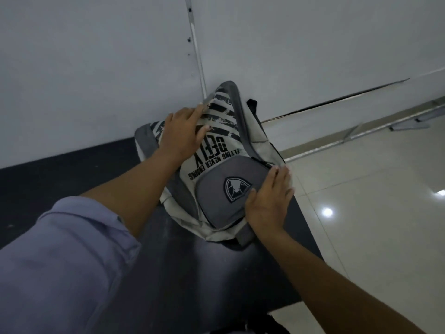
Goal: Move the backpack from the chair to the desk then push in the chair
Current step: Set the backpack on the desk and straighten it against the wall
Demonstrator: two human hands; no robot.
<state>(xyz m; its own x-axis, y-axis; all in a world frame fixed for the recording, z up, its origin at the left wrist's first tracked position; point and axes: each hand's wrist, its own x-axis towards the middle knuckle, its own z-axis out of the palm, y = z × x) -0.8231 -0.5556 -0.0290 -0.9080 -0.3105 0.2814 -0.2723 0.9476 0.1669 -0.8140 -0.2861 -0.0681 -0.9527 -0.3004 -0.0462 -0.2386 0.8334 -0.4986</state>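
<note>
On the dark desk (60, 179), pushed up against the pale wall (96, 68), lies the grey and white backpack (216, 160), its printed front facing up and its top leaning on the wall. Both hands lie flat on it with fingers spread, grasping nothing: the left hand (183, 133) presses the striped upper panel, the right hand (269, 198) covers the side of the grey front pocket (228, 191). One corner of the bag sits close to the desk's right edge, beyond which shiny floor tiles (373, 213) lie open. Bare desk stretches away to the left of the bag.
</note>
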